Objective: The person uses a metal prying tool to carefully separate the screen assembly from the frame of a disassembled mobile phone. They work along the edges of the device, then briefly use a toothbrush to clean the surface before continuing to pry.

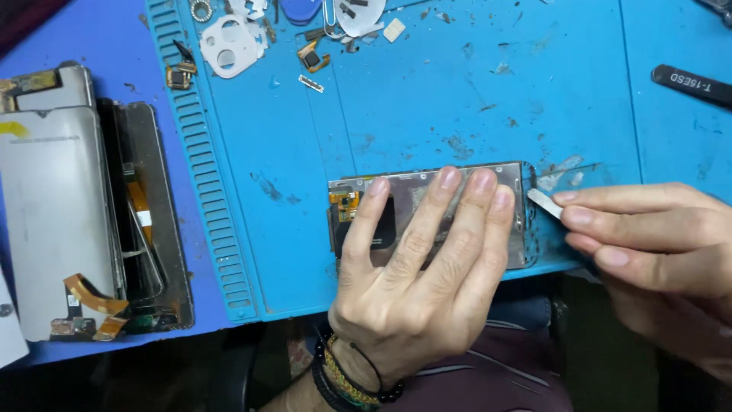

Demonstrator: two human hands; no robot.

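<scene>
A phone display assembly (508, 183) lies back side up near the front edge of a blue work mat (427, 99). My left hand (415, 263) presses flat on it, fingers spread across its metal back. My right hand (648, 244) pinches a small white plastic pry tool (544, 202), whose tip touches the assembly's right edge. An orange flex cable (345, 204) shows at the assembly's left end.
At the far left lie a detached grey screen panel (53, 214) and a phone frame (156, 221) with orange flex cables. Small parts, white plastic pieces (229, 46) and screws are scattered along the mat's back edge. Black tweezers (690, 84) rest at the right.
</scene>
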